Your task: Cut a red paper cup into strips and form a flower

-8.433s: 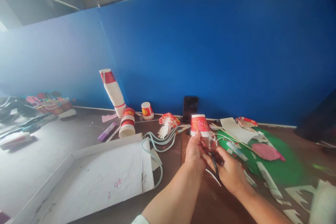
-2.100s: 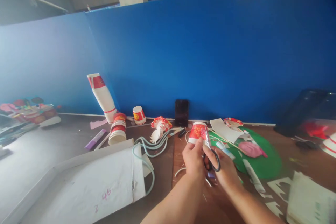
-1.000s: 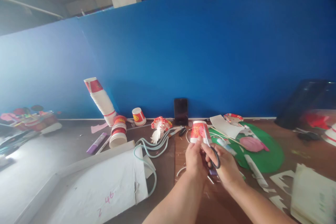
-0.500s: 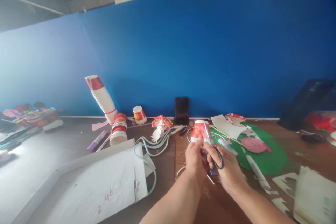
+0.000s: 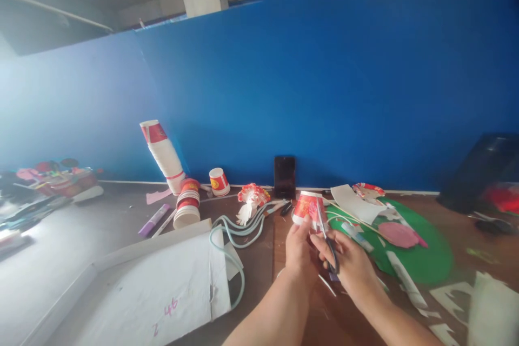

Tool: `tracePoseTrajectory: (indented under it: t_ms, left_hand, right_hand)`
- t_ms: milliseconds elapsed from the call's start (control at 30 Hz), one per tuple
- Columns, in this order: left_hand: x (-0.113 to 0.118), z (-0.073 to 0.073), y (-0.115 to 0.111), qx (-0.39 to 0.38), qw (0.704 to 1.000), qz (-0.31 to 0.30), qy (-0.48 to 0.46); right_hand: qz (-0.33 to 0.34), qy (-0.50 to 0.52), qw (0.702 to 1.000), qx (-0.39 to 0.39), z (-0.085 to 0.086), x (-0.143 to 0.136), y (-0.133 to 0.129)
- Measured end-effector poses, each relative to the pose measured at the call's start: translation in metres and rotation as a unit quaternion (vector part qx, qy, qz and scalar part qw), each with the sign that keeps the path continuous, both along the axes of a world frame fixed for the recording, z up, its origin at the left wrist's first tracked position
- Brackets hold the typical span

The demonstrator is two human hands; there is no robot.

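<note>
My left hand (image 5: 299,243) is closed around the lower part of a red and white paper cup (image 5: 307,206), thumb on its front. Black-handled scissors (image 5: 331,254) are in my right hand (image 5: 349,259), with fingers at the loops. The blades point up along the right side of the cup; whether they bite into the paper I cannot tell. Behind and left of my hands lies a cut, fringed paper cup (image 5: 252,200), its strips spread like petals. A single paper cup (image 5: 219,181) stands upside down farther left.
A leaning stack of paper cups (image 5: 164,157) stands by the blue partition (image 5: 304,75). A white box lid (image 5: 121,292) is at front left, a pale cable (image 5: 239,243) beside it. A phone (image 5: 284,175) leans upright behind. Green card (image 5: 433,254) lies right, under paper scraps.
The scissors have turned in my right hand, so the loops appear more edge-on. My left hand keeps its hold on the cup. The whole view has shifted slightly.
</note>
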State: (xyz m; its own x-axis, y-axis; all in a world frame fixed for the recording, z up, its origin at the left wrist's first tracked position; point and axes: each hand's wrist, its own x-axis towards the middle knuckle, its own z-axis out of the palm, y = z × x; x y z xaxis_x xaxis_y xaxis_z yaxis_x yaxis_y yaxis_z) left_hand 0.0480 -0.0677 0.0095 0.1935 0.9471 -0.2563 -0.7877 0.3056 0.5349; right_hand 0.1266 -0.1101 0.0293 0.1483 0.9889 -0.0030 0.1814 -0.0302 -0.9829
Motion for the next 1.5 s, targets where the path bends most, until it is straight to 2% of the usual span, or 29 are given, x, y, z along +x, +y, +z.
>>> tracePoseTrajectory:
  t_ms: [67, 167, 300, 433, 533, 600, 767, 933, 1067, 1200, 1333, 1500]
  left_hand:
    - [-0.004, -0.004, 0.007, -0.003, 0.999, 0.032, -0.024]
    - [-0.01, -0.011, 0.019, -0.021, 0.995, 0.081, -0.058]
    - [-0.018, -0.01, 0.026, -0.056, 0.984, 0.12, -0.117]
    - [-0.022, -0.005, 0.026, -0.094, 0.978, 0.105, -0.156]
    - [-0.023, -0.005, 0.025, -0.111, 0.976, 0.088, -0.169]
    - [-0.024, -0.006, 0.026, -0.115, 0.975, 0.08, -0.17]
    - [-0.024, -0.007, 0.025, -0.093, 0.979, 0.057, -0.173]
    - [-0.023, -0.006, 0.023, -0.052, 0.982, 0.021, -0.182]
    - [-0.022, -0.003, 0.021, -0.026, 0.986, 0.018, -0.165]
    - [-0.023, 0.0, 0.02, -0.027, 0.988, 0.022, -0.152]
    - [-0.024, 0.003, 0.021, -0.029, 0.991, 0.019, -0.133]
    - [-0.023, -0.001, 0.024, -0.03, 0.992, 0.025, -0.123]
  right_hand:
    - [0.023, -0.021, 1.0, -0.001, -0.001, 0.0, 0.002]
    - [0.038, -0.122, 0.992, -0.001, -0.001, 0.0, 0.001]
    - [0.059, -0.283, 0.957, 0.0, 0.001, 0.016, -0.005]
    - [0.04, -0.429, 0.902, -0.032, -0.002, 0.059, -0.008]
    - [0.0, -0.523, 0.853, -0.004, -0.015, 0.104, -0.006]
    - [0.001, -0.56, 0.829, 0.003, -0.026, 0.13, -0.004]
    - [0.034, -0.593, 0.804, -0.013, -0.04, 0.164, -0.012]
    - [0.054, -0.558, 0.828, -0.009, -0.046, 0.177, -0.018]
    - [0.064, -0.541, 0.838, -0.012, -0.052, 0.187, -0.019]
    - [0.058, -0.58, 0.813, 0.022, -0.047, 0.186, -0.025]
    - [0.044, -0.629, 0.776, 0.015, -0.04, 0.178, -0.03]
    - [0.063, -0.626, 0.777, -0.001, -0.036, 0.174, -0.032]
